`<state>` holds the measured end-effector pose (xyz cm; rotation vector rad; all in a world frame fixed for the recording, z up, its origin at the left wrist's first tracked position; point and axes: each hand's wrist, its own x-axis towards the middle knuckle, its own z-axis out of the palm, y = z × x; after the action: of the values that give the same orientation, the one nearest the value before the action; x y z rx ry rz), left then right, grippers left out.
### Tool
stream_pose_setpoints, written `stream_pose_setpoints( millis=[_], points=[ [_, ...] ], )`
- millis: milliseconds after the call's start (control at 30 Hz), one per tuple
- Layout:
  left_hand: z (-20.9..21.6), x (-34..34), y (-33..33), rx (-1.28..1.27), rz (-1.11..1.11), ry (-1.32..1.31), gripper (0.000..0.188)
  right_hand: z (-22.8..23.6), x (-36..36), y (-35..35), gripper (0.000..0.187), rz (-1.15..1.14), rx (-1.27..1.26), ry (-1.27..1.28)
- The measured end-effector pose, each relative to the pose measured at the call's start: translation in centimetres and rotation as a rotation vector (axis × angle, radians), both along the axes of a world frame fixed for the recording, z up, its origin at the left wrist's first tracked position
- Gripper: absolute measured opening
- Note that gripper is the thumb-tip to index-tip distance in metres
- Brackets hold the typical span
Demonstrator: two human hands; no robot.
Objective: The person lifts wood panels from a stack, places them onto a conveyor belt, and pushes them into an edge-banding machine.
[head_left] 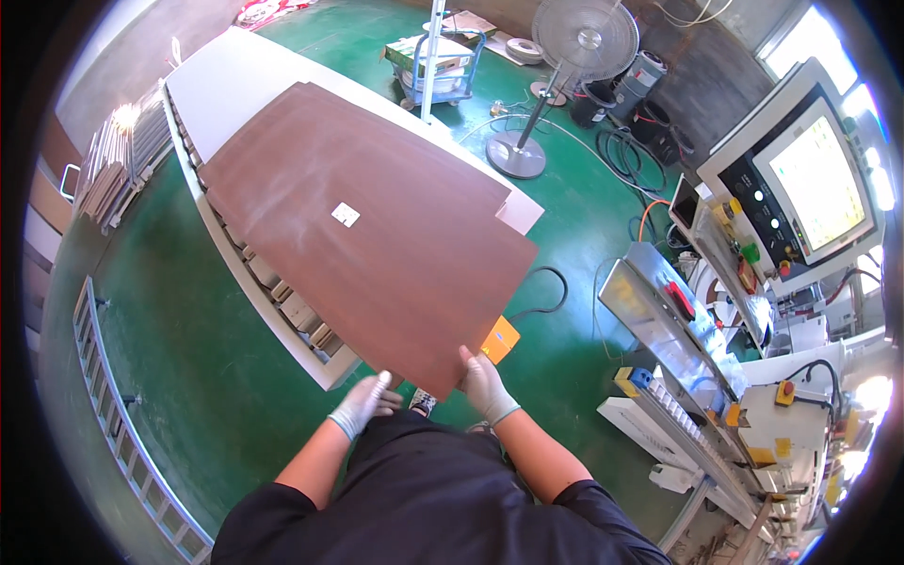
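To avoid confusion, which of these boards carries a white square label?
The topmost brown rectangular board; the label lies on its face. The white board beneath shows none.

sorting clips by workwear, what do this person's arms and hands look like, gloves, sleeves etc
The left hand and right hand wear thin whitish gloves with narrow pale blue-green cuffs. The forearms are bare up to short, plain black sleeves. No cables show on either arm.

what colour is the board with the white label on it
The board is reddish brown, clearest in head view.
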<state>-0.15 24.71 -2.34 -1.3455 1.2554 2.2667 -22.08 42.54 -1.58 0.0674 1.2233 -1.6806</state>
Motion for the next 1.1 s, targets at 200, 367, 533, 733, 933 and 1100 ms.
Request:
stream_pose_setpoints(
  millis=[200, 367, 533, 733, 933, 1100],
  points=[
    [-1.3, 1.2, -10.0, -0.108, 0.445, 0.123, 0.069, -0.7, 0.2, 2.1, 0.037, -0.031, -0.013, 0.101],
    [0.0, -0.3, -14.6, -0.011, 0.815, 0.444, 0.077, 9.5, 0.1, 4.4, 0.045, -0.024, 0.089, 0.463],
    [1.7, -2.0, -15.8, 0.084, 0.887, 0.559, 0.075, 15.0, -3.7, 15.0, 0.047, -0.028, 0.299, 0.51],
    [1.1, -2.9, -10.4, 0.254, 0.751, 0.548, 0.057, 20.0, -2.1, 26.2, 0.033, -0.451, 0.456, 0.444],
    [1.7, -6.9, -6.3, 0.37, 0.593, 0.47, 0.045, 19.9, 3.2, 31.4, 0.033, -0.811, 0.662, 0.524],
    [3.3, -15.0, -2.6, 0.698, 0.244, 0.411, 0.047, 14.8, 12.4, 38.1, 0.049, -1.183, 1.044, 0.609]
  ],
)
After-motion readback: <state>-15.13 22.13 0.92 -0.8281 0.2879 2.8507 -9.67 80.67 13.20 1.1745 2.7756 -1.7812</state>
